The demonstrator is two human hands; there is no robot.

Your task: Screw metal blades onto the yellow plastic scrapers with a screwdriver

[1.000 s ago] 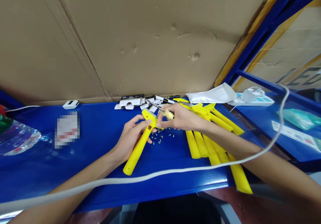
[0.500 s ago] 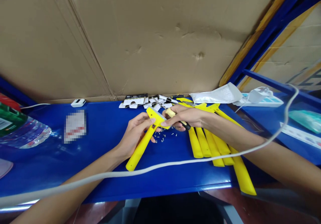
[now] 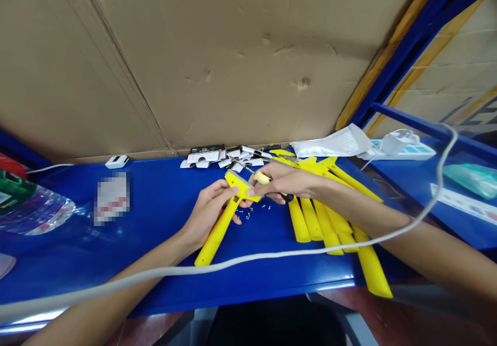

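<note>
A yellow scraper (image 3: 218,230) with a long handle and a wide head is tilted over the blue table (image 3: 163,193). My left hand (image 3: 207,206) is closed around it just below the head, thumb on top. My right hand (image 3: 285,180) has a screwdriver (image 3: 263,177) with a cream and black handle in its grip, the shaft pointing up and left, away from the scraper. The right fingertips also touch the right end of the scraper's head, where a grey metal strip runs along the edge. Small screws (image 3: 248,215) lie scattered beneath the hands.
Several more yellow scrapers (image 3: 298,224) lie at the right. Small white and black cardboard packets (image 3: 205,154) are heaped at the back. A white bag (image 3: 330,141) and a power strip (image 3: 419,151) are back right, a large bottle (image 3: 42,211) at left. A white cable (image 3: 267,254) crosses in front.
The view has shifted slightly. Both hands keep their hold on the scraper and the screwdriver, with only a small shift of the right fingers at the scraper's head.
</note>
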